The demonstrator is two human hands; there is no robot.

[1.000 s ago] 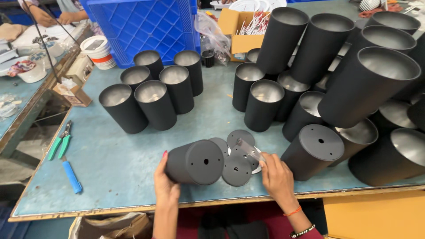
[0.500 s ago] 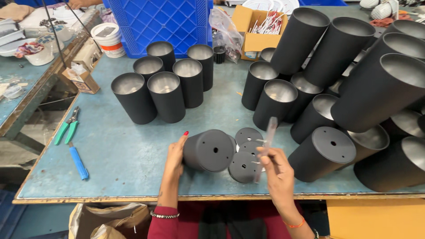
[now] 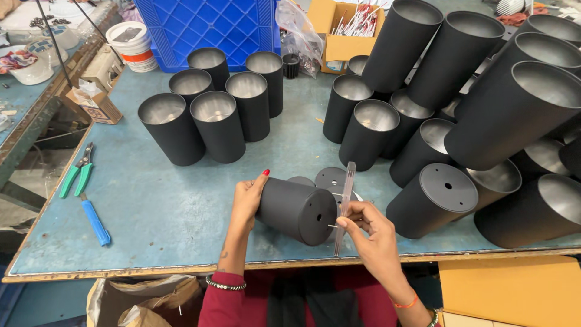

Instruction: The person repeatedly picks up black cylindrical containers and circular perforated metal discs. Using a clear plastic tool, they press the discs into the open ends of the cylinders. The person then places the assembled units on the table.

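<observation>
Five black cans [image 3: 209, 115] stand upright in a cluster at ten o'clock on the table. At one o'clock two more [image 3: 363, 118] stand upright in front of a heap of tilted ones [image 3: 514, 103]; the heap shows about ten, though some are hidden, so the count is unsure. One can [image 3: 296, 209] lies on its side at six o'clock. At least two flat black discs [image 3: 330, 178] lie just behind it. One blue crate [image 3: 209, 24], one cardboard box [image 3: 339, 21], one white tub [image 3: 132, 45], one pair of green pliers [image 3: 75, 171] and one blue-handled tool [image 3: 95, 219].

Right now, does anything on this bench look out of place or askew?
Mostly tidy. On the right, black cans lie piled at angles, while the left cans stand upright. Green pliers and a blue tool sit near the table's left edge.
</observation>
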